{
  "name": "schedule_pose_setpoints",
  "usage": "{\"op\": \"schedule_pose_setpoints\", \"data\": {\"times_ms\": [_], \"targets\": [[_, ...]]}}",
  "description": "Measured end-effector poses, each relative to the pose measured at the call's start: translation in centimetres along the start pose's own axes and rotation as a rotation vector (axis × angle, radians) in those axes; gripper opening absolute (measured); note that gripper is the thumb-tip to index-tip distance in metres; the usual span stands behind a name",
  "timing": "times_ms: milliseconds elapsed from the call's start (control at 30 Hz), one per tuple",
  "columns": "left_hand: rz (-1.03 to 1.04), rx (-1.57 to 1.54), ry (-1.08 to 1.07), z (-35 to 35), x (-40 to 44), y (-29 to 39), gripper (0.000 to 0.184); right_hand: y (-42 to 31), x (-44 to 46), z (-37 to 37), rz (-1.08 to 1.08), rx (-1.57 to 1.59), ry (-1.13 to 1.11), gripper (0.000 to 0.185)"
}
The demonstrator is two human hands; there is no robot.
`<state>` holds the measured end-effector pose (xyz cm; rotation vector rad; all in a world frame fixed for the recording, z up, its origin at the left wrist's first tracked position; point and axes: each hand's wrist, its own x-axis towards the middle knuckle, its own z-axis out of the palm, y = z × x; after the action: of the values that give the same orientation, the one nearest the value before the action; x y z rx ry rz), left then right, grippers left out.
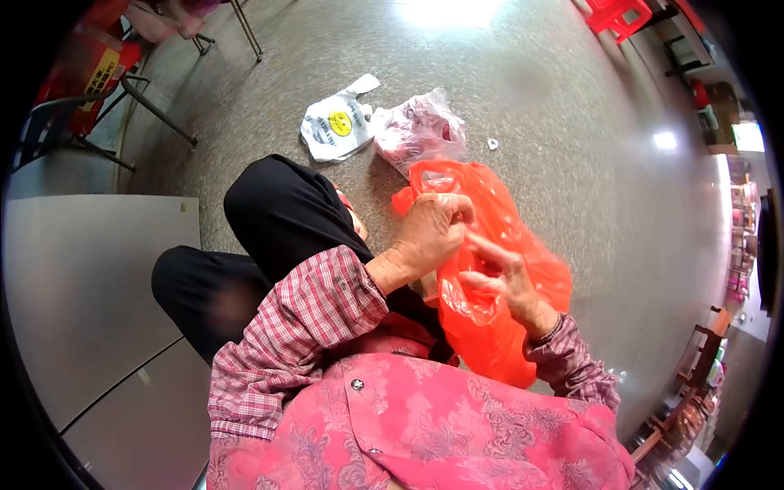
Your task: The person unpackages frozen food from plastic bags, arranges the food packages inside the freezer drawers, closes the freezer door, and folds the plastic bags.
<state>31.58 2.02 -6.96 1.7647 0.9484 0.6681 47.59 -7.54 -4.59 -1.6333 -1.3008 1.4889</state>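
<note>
A large red plastic bag (pixel 535 269) lies full and bulging in front of my body; its contents are hidden. My left hand (pixel 433 233) is closed on the gathered top edge, with thumb and fingers pinched together. Across from it, my right hand (pixel 508 284) grips the bag's bunched film. Its index finger reaches to the left fingertips and its thumb stands apart, while the other fingers are partly hidden. Just beyond the red bag sits a clear plastic bag (pixel 420 131) with pinkish-red contents. Beside that lies a white plastic bag with a yellow smiley face (pixel 335 124).
Under the bags is a speckled grey floor (pixel 588 171), with a small white scrap (pixel 492 144) on it. A grey panel (pixel 98 278) stands at left, near my black-trousered knees. Metal-legged chairs (pixel 155 110) are upper left, a red stool (pixel 618 16) upper right. Stocked shelves (pixel 739 237) line the right.
</note>
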Motion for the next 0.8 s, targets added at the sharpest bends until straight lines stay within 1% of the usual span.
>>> {"op": "schedule_pose_setpoints", "data": {"times_ms": [33, 67, 100, 133, 167, 200, 233, 267, 300, 333, 367, 400, 433, 500, 533, 567, 600, 633, 700, 767, 800], "targets": [[0.002, 0.000, -0.008, 0.6, 0.0, -0.2, 0.017, 2.5, -0.2, -0.1, -0.046, -0.091, 0.000, 0.045], [0.029, -0.188, -0.101, 1.5, 0.0, -0.5, 0.017, 2.9, 0.0, -0.8, 0.052, -0.345, -0.089, 0.037], [0.055, -0.376, -0.198, 1.7, -0.1, 0.0, 0.018, 4.0, 0.0, -1.1, -0.009, -0.226, -0.110, 0.024], [0.087, -0.332, -0.147, 1.9, -0.3, 0.5, 0.019, 4.7, 0.5, -1.5, 0.022, 0.168, 0.076, 0.023], [0.161, -0.274, -0.043, 1.6, 0.0, 0.9, 0.019, 5.2, 0.7, -3.1, 0.025, 0.256, 0.168, 0.022], [0.363, -0.065, 0.070, 0.3, 0.9, 1.2, 0.019, 6.6, 0.9, -6.2, -0.026, -0.034, 0.236, 0.021], [0.382, -0.029, 0.107, -1.6, 1.3, 1.9, 0.016, 8.9, 1.1, -10.4, -0.097, -0.535, 0.302, 0.021], [0.303, -0.033, 0.107, -3.1, 1.5, 2.0, 0.014, 10.3, 0.9, -14.2, -0.122, -0.843, 0.396, 0.021], [0.175, -0.037, 0.133, -4.7, 1.5, 3.0, 0.012, 8.9, 0.2, -16.3, -0.111, -1.033, 0.530, 0.019], [0.151, -0.094, 0.155, -6.0, 1.5, 2.9, 0.011, 10.6, -0.5, -18.9, -0.081, -0.792, 0.716, 0.015], [0.179, -0.049, 0.216, -7.3, 1.3, 3.5, 0.009, 13.0, -1.0, -21.4, -0.073, -0.799, 0.725, 0.015], [0.214, -0.011, 0.251, -8.1, 1.2, 2.9, 0.010, 16.0, -1.5, -23.6, -0.033, -1.005, 0.776, 0.013], [0.178, 0.022, 0.254, -8.9, 0.8, 2.8, 0.009, 18.7, -1.9, -24.8, 0.009, -1.212, 0.821, 0.012], [0.199, 0.146, 0.268, -10.0, 0.0, 2.4, 0.009, 23.2, -2.2, -25.1, 0.124, -1.243, 0.831, 0.012], [0.197, 0.143, 0.270, -10.3, -0.5, 2.2, 0.009, 23.2, -2.3, -23.6, 0.078, -1.069, 0.874, 0.013], [0.193, 0.220, 0.263, -10.7, -0.9, 2.0, 0.010, 23.9, -2.1, -22.1, 0.015, -0.908, 0.916, 0.017], [0.187, 0.299, 0.255, -11.1, -1.3, 1.9, 0.010, 23.7, -1.8, -20.7, 0.084, -0.840, 0.937, 0.021], [0.184, 0.304, 0.254, -11.5, -1.6, 1.8, 0.010, 23.3, -1.5, -19.3, 0.155, -0.768, 0.956, 0.025], [0.237, 0.411, 0.276, -12.3, -1.9, 1.8, 0.011, 22.8, -0.8, -17.8, 0.189, -0.797, 0.923, 0.026], [0.190, 0.416, 0.301, -13.3, -2.2, 1.7, 0.011, 22.9, -0.4, -17.5, 0.223, -0.830, 0.893, 0.028], [0.191, 0.435, 0.322, -13.8, -2.3, 2.0, 0.011, 23.1, -0.1, -17.5, 0.185, -0.877, 0.858, 0.028]]}}
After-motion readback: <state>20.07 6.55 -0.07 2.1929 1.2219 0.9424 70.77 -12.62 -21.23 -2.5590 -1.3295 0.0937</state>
